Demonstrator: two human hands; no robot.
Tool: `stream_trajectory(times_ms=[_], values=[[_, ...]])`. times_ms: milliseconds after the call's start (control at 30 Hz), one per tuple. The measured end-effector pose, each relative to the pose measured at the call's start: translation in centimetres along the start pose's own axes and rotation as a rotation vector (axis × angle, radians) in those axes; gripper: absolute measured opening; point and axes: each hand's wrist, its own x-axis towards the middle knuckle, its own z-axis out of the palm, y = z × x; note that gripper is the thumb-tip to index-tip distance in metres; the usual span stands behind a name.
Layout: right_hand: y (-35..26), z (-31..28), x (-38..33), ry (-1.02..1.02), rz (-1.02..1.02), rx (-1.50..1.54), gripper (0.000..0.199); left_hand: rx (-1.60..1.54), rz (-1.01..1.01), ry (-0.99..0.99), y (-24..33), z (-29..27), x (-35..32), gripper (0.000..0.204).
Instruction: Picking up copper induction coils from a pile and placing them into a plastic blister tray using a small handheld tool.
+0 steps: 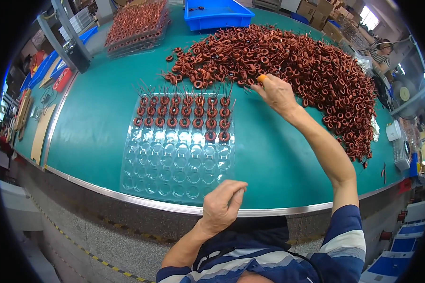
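Striped shirt (250, 257) is seen nearest. Copper-wound coils (326, 80) are heaped far right and seated in clear tray (180, 162); likely light, stiff, best gripped by ring body. Right hand (277, 94) is stretched palm-down to heap edge, fingertips narrowed; left hand (222, 205) is curled by tray's near corner. Whether anything is held can't be told.

green tabletop (264, 160) right of the tray (179, 162) is passable; the coil heap (288, 59) blocks beyond.

Coils (186, 111) in tray (179, 177) on table (94, 137), coil heap (311, 70) behind and right; bin (222, 23) behind heap
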Motion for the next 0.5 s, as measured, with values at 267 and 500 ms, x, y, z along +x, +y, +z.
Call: stream_trajectory(times_ms=[267,500], values=[[0.7,3.1,1.8,-0.03,-0.108,-0.039,0.012,0.001,0.031,0.015,-0.2,0.4,0.3,0.01],[0.8,-1.8,-1.8,0.064,0.006,0.393,0.016,-0.023,-0.005,-0.003,0.0,0.3,0.0,0.011]])
